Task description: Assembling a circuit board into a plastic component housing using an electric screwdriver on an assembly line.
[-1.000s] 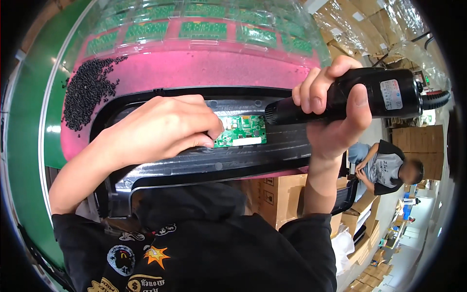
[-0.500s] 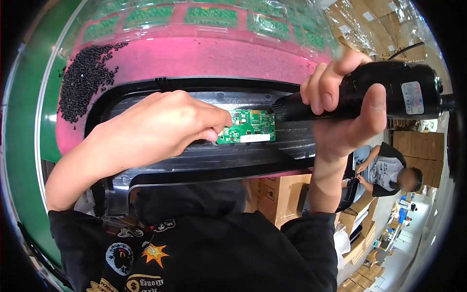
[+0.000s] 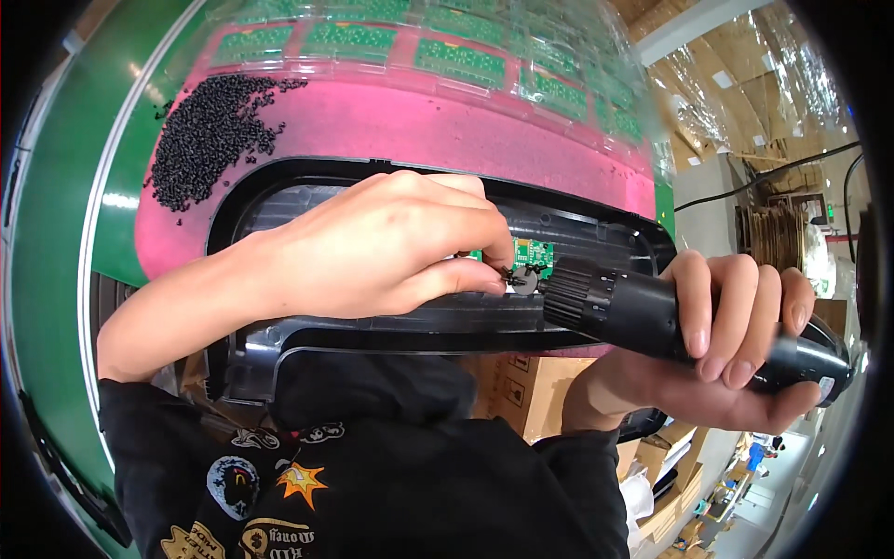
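Observation:
My right hand (image 3: 717, 326) is wrapped round a black electric screwdriver (image 3: 619, 307), its ribbed collar pointing left. A small grey disc (image 3: 527, 280) sits at the tool's tip, with several tiny black screws (image 3: 511, 276) clinging about it. The thumb and fingers of my left hand (image 3: 410, 247) are pinched together at these screws. Behind and below the fingertips lies a green circuit board (image 3: 534, 252), partly covered by my left hand. It rests inside a long black plastic housing (image 3: 400, 324), whose middle is hidden under my left hand and wrist.
On the pink mat (image 3: 372, 121), a heap of small black screws (image 3: 209, 140) lies at the left. Clear plastic trays of green boards (image 3: 456, 61) stand at the back. A cardboard box (image 3: 531, 387) is below the housing's near edge, and a black cable (image 3: 764, 175) hangs at right.
The screwdriver has swung from beyond the board's right end to a tilted pose nearer me, its tip now at my left fingertips. My left hand has moved right, off the board's left end.

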`<state>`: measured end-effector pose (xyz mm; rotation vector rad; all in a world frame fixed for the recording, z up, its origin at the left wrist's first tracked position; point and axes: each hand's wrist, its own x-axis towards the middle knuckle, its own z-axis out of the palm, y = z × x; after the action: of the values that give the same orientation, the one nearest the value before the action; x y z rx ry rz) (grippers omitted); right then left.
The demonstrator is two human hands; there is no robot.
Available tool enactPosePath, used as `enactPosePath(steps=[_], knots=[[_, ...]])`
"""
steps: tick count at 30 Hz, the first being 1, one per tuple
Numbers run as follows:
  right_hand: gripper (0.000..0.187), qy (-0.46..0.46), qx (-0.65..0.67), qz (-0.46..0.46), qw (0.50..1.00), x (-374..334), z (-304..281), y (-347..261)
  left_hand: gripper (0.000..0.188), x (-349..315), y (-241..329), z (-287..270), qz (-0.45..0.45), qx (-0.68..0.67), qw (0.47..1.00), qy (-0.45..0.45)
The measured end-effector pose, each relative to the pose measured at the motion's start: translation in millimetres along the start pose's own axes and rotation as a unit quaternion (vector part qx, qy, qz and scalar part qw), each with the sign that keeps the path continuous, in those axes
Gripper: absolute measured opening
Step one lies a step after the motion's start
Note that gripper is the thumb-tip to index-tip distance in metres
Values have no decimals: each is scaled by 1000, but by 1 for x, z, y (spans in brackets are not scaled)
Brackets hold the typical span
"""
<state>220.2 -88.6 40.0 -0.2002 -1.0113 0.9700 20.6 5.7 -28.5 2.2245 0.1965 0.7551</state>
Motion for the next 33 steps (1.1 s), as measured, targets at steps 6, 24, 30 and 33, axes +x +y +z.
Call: enactPosePath(steps=[6, 24, 30, 33], knots=[[35, -28, -21, 6, 999, 1, 3, 3, 21, 0, 1, -4, -2, -10, 1000, -4], [52, -15, -130, 64, 989, 11, -10, 33, 11, 3, -3, -13, -3, 196, 970, 144], [49, 25, -201, 66, 977, 8, -9, 53, 13, 1, -3, -12, -27, 176, 976, 128], [48, 18, -214, 69, 974, 7, -14, 58, 14, 0, -3, -13, -32, 175, 977, 118]])
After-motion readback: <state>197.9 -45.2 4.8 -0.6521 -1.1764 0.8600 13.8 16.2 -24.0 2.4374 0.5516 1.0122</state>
